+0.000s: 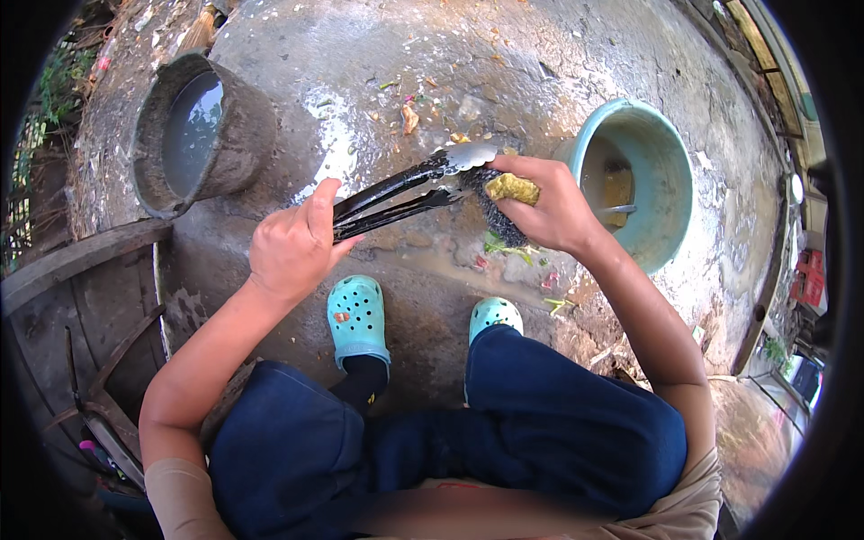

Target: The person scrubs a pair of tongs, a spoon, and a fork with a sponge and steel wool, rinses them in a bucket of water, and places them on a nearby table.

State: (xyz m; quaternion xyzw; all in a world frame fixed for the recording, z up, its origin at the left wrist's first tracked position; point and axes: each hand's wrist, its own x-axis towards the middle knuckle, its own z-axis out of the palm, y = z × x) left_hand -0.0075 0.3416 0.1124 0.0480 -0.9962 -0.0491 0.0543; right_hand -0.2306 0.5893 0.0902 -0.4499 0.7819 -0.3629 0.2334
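Note:
Black-handled serving tongs with scalloped metal tips point up and to the right. My left hand grips them at the handle end. In my right hand are a dark mesh scouring pad and a yellow sponge; its index finger is at the upper metal tip of the tongs. The tongs' arms are spread apart. Just right of that hand, a light-blue plastic tub stands with murky water, a yellowish block and what looks like a metal utensil handle inside.
A dirty dark bucket of greyish water stands at the upper left. Food scraps and leaf bits lie on the wet concrete floor. Wooden boards are at the left. My feet in turquoise clogs are below the tongs.

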